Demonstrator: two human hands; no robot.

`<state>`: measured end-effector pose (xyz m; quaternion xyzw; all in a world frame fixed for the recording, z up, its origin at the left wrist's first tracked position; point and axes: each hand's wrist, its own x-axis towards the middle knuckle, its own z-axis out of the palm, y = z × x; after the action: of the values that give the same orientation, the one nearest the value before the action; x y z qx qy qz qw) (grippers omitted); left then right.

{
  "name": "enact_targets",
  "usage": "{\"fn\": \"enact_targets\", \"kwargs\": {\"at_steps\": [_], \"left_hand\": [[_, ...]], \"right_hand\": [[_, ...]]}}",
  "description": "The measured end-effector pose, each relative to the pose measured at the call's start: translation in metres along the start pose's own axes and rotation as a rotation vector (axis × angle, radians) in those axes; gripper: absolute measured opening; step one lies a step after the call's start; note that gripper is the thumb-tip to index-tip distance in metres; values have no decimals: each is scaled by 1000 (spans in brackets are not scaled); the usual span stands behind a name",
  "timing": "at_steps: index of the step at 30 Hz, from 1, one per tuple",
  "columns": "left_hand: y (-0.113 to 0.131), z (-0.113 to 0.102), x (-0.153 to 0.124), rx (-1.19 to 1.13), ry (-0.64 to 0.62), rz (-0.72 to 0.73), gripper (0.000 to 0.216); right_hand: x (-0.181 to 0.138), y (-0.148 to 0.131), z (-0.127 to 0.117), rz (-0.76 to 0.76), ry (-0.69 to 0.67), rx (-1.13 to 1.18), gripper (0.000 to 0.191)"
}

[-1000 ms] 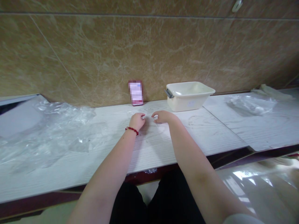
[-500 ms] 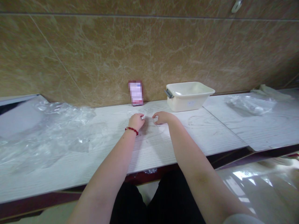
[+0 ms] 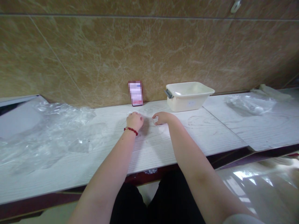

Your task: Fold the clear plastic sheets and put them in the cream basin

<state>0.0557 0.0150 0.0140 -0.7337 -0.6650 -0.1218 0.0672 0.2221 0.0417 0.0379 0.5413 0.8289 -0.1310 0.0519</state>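
Observation:
My left hand (image 3: 135, 120) rests on the white wood-grain table (image 3: 151, 149) with its fingers curled into a fist. A red bead bracelet (image 3: 130, 130) sits on that wrist. My right hand (image 3: 163, 118) lies a short way to the right, fingers bent in a pinch towards the left hand. Whatever the fingers hold is too small or too clear to name. A faint outline of thin clear film shows on the table between and just before the hands.
A cream plastic basin (image 3: 189, 95) stands behind my right hand by the marble wall. A small blurred card or phone (image 3: 135, 92) leans on the wall. Crumpled clear plastic (image 3: 53, 130) covers the table's left; more plastic (image 3: 251, 104) lies at right.
My left hand has drawn a little to the left and closed tighter; the small shiny bit at its fingertips no longer shows. The right hand has barely moved.

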Motion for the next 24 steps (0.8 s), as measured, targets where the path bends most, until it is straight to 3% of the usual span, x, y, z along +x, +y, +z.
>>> {"fn": "enact_targets", "kwargs": {"at_steps": [2, 5, 10, 18, 24], "left_hand": [[5, -3, -4, -5, -21, 141, 39], [12, -4, -8, -13, -171, 292, 45], [13, -2, -10, -17, -365, 263, 55], [11, -4, -13, -23, -374, 241, 57], [14, -6, -17, 1, -354, 259, 62]], "right_hand": [[1, 1, 1, 4, -2, -7, 54], [5, 3, 4, -22, 9, -14, 54], [7, 5, 5, -14, 12, 13, 57], [1, 0, 1, -17, 65, 36, 47], [0, -2, 0, -70, 15, 4, 47]]}}
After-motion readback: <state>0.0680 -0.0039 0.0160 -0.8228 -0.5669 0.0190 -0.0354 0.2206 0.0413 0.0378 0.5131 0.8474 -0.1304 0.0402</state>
